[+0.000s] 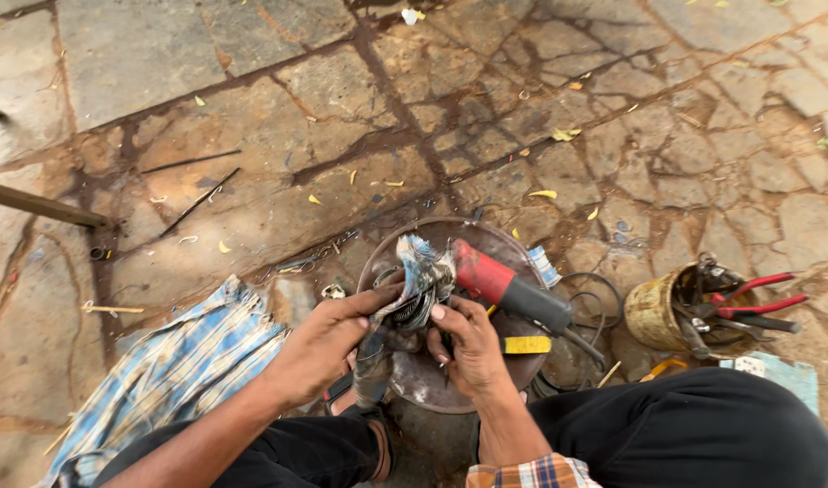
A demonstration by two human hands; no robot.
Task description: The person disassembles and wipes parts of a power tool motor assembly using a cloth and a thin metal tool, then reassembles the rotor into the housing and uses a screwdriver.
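Person sits on cracked stone floor [251, 81], working over a round rusty metal disc [450, 380] lying on it between the legs. Left hand [328, 339] is closed around a dirty grey rag [423, 267], thumb on top, rag bunched over the head of an angle grinder [500, 289]. Right hand [468, 343] is curled, fingers gripping the grinder head from the near side; exact part under the fingers is hidden by the rag. Grinder lies across the disc, red body and black handle pointing toward the person's right. Yellow tag [528, 344] sits just beside the right hand. Blue checked cloth [174, 370] lies on the floor left of the disc. Rusty tin [667, 312] holding red-handled pliers [757, 303] stands well to the right.
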